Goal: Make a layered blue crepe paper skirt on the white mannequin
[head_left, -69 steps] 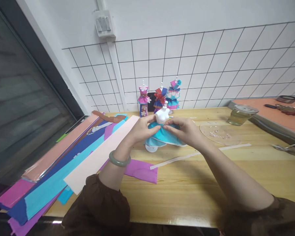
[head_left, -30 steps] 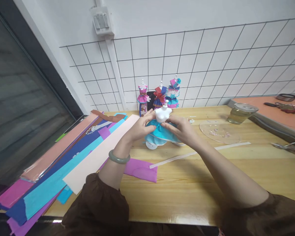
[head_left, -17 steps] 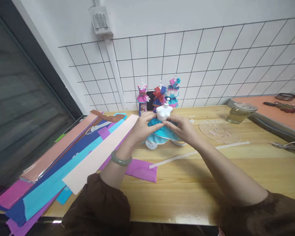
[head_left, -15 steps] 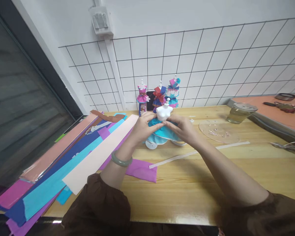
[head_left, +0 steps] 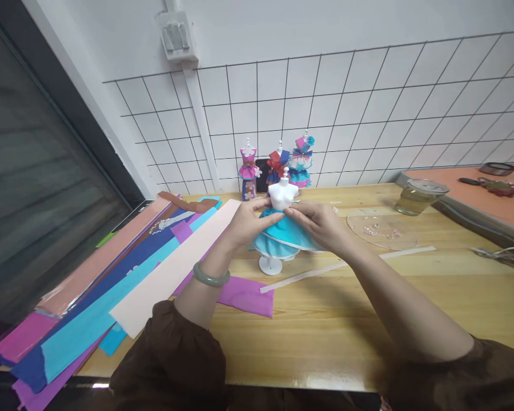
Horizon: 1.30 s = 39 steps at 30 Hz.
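Observation:
A small white dress-form mannequin point(head_left: 283, 194) stands on its round white base point(head_left: 270, 265) at the middle of the table, leaning slightly. Around its waist sits a layered blue skirt point(head_left: 278, 237) with pale trim along the hems. My left hand point(head_left: 253, 221) pinches the skirt's waist from the left, thumb at the front. From the right, my right hand point(head_left: 319, 224) grips the same waist with thumb and fingers. The thumbs almost meet in front, and the fingers behind the mannequin are hidden.
Several dressed mannequins, one in pink point(head_left: 248, 162), stand by the grid-lined wall. Coloured paper strips point(head_left: 167, 268) pile up at left. A pale narrow strip point(head_left: 302, 278) lies in front. At right are a clear disc with small beads point(head_left: 381, 229) and a lidded cup point(head_left: 420, 200).
The mannequin has become more upright: its top has moved slightly left, its base right and nearer to me. Both hands keep hold of the skirt's waist.

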Available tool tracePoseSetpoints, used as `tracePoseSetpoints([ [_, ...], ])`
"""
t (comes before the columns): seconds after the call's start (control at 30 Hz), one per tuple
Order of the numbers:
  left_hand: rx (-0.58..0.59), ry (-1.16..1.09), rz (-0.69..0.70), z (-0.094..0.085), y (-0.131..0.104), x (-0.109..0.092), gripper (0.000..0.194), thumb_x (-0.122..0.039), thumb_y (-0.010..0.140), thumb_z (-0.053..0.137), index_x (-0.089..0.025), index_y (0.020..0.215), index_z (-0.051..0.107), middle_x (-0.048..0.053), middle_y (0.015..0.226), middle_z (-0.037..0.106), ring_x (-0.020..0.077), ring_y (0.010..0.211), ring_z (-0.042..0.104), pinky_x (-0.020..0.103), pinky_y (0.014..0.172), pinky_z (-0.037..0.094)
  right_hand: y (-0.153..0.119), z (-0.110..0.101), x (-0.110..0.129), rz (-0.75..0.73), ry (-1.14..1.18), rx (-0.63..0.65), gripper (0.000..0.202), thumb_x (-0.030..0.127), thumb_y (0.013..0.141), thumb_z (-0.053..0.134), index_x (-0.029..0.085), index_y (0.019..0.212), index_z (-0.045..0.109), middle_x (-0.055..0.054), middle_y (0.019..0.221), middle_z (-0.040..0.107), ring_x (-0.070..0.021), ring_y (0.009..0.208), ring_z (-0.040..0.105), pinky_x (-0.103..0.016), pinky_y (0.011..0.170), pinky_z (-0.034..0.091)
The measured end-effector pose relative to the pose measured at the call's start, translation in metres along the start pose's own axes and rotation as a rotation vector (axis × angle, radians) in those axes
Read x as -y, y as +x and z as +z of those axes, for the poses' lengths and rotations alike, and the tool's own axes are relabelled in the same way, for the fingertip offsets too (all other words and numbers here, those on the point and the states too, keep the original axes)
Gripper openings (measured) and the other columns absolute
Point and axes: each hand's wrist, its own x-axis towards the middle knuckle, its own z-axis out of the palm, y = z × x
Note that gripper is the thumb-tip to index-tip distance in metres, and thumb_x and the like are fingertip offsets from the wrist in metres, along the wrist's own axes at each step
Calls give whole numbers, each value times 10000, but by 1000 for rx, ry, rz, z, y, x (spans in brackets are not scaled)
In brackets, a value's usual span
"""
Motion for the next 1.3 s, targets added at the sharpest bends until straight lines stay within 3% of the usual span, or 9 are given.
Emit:
tracePoseSetpoints([
  [0.27,-19,-13,-51,-2,0,8,351,-341,751,661,-127,1030,658,108,1086,661,249,1056,581,364,899,461,-3,-17,7,104,8,34,486,526,908,338,164,778,635,-21,681,577,-147,618,494,-255,546,346],
  [0.5,-7,-7,-69,-4,-1,7,370,-354,752,661,-122,1040,645,114,1084,658,238,1030,589,356,881,469,-5,-15,2,135,11,38,375,519,835,503,171,804,638,-19,698,595,-137,604,484,-247,511,335],
  [0.73,39,8,-46,-7,-1,8,368,-359,763,649,-132,1052,639,113,1113,645,243,1064,573,374,905,458,-5,-13,4,72,8,-8,231,384,828,558,177,811,661,-28,741,640,-144,644,523,-259,565,383],
  [1.3,56,11,16,-7,-1,4,380,-328,758,655,-128,1079,611,117,1137,628,232,1073,564,368,932,442,-6,-15,13,-70,7,40,211,315,840,539,191,919,690,-75,899,702,-212,798,622,-323,697,472],
])
